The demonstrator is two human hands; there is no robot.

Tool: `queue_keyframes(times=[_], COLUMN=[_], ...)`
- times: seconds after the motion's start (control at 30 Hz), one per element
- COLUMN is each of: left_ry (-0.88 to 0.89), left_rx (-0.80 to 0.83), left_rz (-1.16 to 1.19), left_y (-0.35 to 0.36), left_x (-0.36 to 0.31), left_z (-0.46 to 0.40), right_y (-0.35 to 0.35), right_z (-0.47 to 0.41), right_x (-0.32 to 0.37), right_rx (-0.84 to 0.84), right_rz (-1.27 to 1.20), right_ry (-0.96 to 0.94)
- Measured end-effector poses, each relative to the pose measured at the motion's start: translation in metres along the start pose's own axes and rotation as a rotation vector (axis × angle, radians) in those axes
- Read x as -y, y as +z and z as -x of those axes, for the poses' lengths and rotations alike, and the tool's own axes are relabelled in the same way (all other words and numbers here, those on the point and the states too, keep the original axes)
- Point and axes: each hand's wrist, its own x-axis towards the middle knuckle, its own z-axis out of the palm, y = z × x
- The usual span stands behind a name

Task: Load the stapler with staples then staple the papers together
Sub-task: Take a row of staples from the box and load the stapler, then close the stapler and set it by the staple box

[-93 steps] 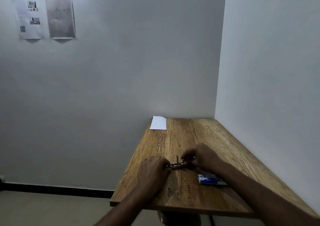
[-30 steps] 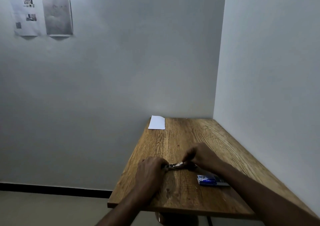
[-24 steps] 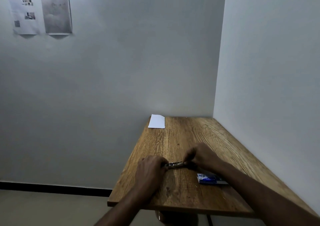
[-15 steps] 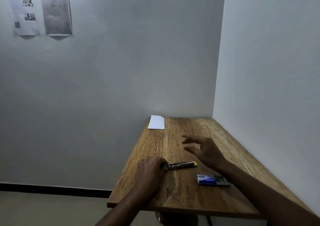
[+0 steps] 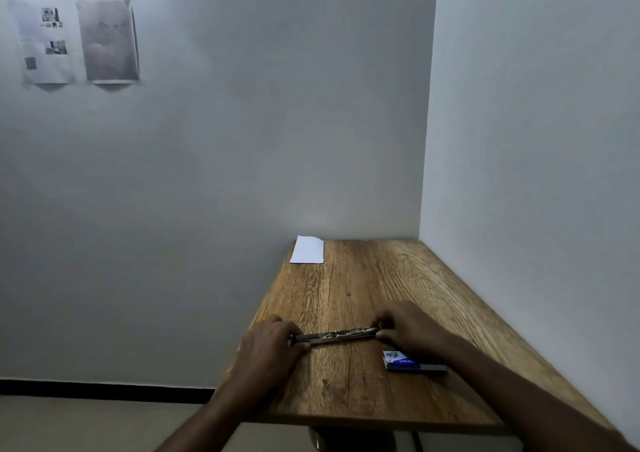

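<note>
A slim metal stapler (image 5: 335, 335) lies flat across the near part of the wooden table (image 5: 360, 285), its long axis running left to right. My left hand (image 5: 268, 346) grips its left end. My right hand (image 5: 407, 325) pinches its right end, which the fingers hide. A small blue staple box (image 5: 403, 364) sits just behind my right wrist, partly covered by my forearm. White papers (image 5: 307, 250) lie at the table's far left corner, away from both hands.
The table stands in a corner, with a white wall along its right side and another behind it. Its left and near edges drop to the floor. Printed sheets (image 5: 78, 41) hang on the back wall at the upper left.
Half a second ago my right hand hovered open above the table, off the stapler. It has come back down onto the stapler's right end. My left hand has kept its hold.
</note>
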Motion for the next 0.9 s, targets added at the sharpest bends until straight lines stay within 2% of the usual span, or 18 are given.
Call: queue_keyframes(times=[0.17, 0.37, 0.53, 0.63, 0.9], left_ry=[-0.008, 0.032, 0.063, 0.118, 0.162], left_rx=[0.064, -0.121, -0.170, -0.143, -0.067], left_rz=[0.116, 0.415, 0.659, 0.670, 0.459], left_y=[-0.016, -0.027, -0.009, 0.012, 0.040], left_x=[0.009, -0.017, -0.060, -0.080, -0.078], left_z=[-0.007, -0.029, -0.043, -0.044, -0.040], right_y=[0.004, 0.008, 0.010, 0.010, 0.012], right_z=[-0.003, -0.001, -0.002, -0.001, 0.001], right_x=[0.004, 0.001, 0.001, 0.001, -0.006], right_rx=[0.009, -0.032, -0.067, -0.094, -0.165], right_rz=[0.019, 0.013, 0.012, -0.003, -0.116], right_ry=[-0.009, -0.029, -0.017, 0.006, 0.083])
